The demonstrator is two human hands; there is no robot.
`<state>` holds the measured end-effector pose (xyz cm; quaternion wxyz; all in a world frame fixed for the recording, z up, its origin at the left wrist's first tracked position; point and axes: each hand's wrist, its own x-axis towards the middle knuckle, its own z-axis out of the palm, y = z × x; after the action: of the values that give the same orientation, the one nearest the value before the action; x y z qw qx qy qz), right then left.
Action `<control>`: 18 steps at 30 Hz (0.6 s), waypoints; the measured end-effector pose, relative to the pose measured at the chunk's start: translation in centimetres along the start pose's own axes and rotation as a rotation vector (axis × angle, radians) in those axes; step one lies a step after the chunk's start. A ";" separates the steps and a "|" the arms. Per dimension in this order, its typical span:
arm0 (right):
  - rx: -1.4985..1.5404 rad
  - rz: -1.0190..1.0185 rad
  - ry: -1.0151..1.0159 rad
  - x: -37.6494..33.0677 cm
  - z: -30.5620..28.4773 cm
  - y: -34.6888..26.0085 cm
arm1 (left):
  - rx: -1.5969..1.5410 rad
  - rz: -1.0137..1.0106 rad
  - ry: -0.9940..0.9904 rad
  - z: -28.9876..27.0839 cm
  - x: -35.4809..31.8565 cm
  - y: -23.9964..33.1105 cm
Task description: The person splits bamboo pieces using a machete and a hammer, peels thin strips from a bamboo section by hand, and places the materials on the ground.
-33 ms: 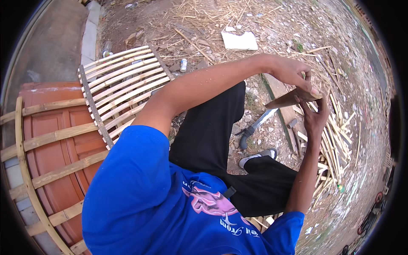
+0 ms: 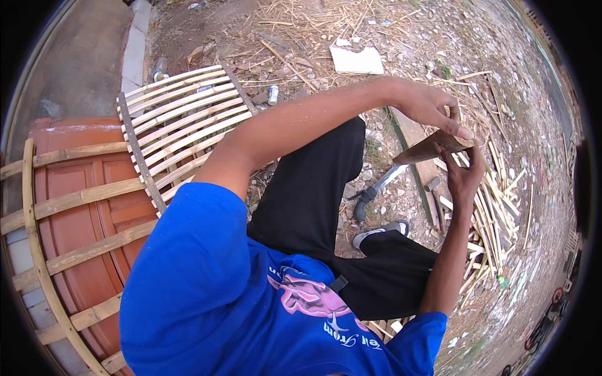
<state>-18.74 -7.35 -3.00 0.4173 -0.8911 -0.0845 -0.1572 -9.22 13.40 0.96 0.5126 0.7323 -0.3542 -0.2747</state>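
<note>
Both of my hands hold a short brown piece of wood (image 2: pixel 421 149) with a paler cut end, out in front of my right knee. My left hand (image 2: pixel 433 108) reaches across from the left and grips its upper right end, thumb along the top edge. From below, my right hand (image 2: pixel 465 175) pinches the same end with thumb and fingers. Under the wood's lower left end lies a machete (image 2: pixel 384 182), its dark handle (image 2: pixel 362 203) toward my foot and its blade tip by a plank (image 2: pixel 414 144).
Split bamboo strips (image 2: pixel 492 219) are heaped at the right. A slatted bamboo panel (image 2: pixel 188 119) lies left, near a bamboo lattice (image 2: pixel 81 197) over a reddish-brown door (image 2: pixel 94 225). A white slab (image 2: pixel 356 61) and a can (image 2: pixel 273 95) lie on the littered ground.
The wood has tilted slightly, with more of its broad face showing and its lower left end a little lower. Both hands keep their grip.
</note>
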 end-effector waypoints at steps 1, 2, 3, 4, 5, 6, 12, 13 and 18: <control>-0.063 -0.031 -0.026 0.1 0.5 0.2 | 0.135 -0.011 0.049 -0.8 -1.2 0.2; -0.052 -0.090 -0.017 0.4 1.1 0.7 | 0.270 -0.023 0.093 -1.4 -2.5 0.0; -0.074 -0.087 0.015 0.8 1.6 1.1 | 0.264 -0.003 0.150 -3.3 -3.9 -1.5; -0.057 -0.060 0.001 0.9 1.7 0.9 | 0.240 -0.010 0.266 -4.8 -6.0 -2.4; -0.039 -0.036 -0.007 1.3 1.7 0.5 | 0.332 -0.084 0.401 -6.5 -8.4 -4.5; 0.029 -0.015 0.024 1.5 1.9 0.1 | 0.369 -0.163 0.521 -8.0 -11.4 -7.4; -0.038 0.011 0.024 1.0 2.2 0.5 | 0.844 -1.165 0.194 -5.8 -33.6 -28.1; -0.079 0.016 -0.002 0.8 2.3 0.5 | 0.846 -1.256 0.199 -3.8 -36.1 -29.4; -0.150 0.048 -0.055 -0.2 2.7 1.4 | 0.926 -1.314 0.343 2.8 -39.5 -31.1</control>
<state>-17.93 -6.14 -5.68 0.3505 -0.9256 -0.0624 -0.1286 -27.63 50.43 -27.75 -0.0600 0.9594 0.1527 -0.2293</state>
